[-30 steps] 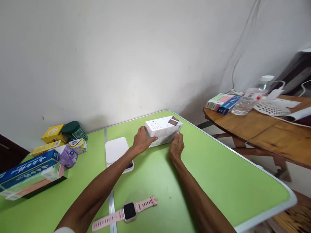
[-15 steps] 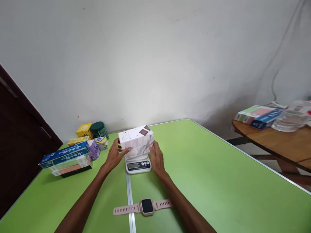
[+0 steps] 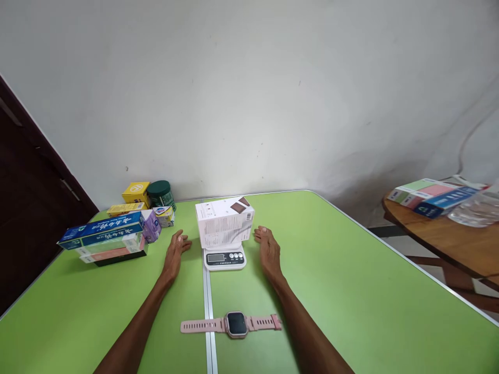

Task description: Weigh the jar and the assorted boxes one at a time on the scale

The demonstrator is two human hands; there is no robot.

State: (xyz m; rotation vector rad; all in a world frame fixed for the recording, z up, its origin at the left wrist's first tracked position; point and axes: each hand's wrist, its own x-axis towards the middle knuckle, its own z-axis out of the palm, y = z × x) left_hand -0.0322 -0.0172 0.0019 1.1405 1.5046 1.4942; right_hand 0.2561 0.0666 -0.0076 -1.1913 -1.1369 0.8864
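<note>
A white cardboard box (image 3: 224,226) with brown pictures on its top rests on a small white digital kitchen scale (image 3: 225,258). The scale's display and buttons face me; its platform is mostly hidden under the box. To the left of the box, my left hand (image 3: 175,254) is apart from it, fingers loosely extended and holding nothing. On the other side, my right hand (image 3: 268,252) is near the box's right end without touching it, also empty with fingers apart. Between my forearms lies a pink-strapped smartwatch (image 3: 236,324), its screen dark.
At the left, blue toothpaste boxes (image 3: 101,231) are stacked on other cartons, beside a purple pack (image 3: 151,226), a yellow box (image 3: 136,194) and a dark green jar (image 3: 161,195). A wooden side table (image 3: 463,241) at the right bears cartons (image 3: 436,195) and clear plastic.
Both hands have let go of the white box and drawn apart to either side. The box, tilted in my hands before, now sits on the scale.
</note>
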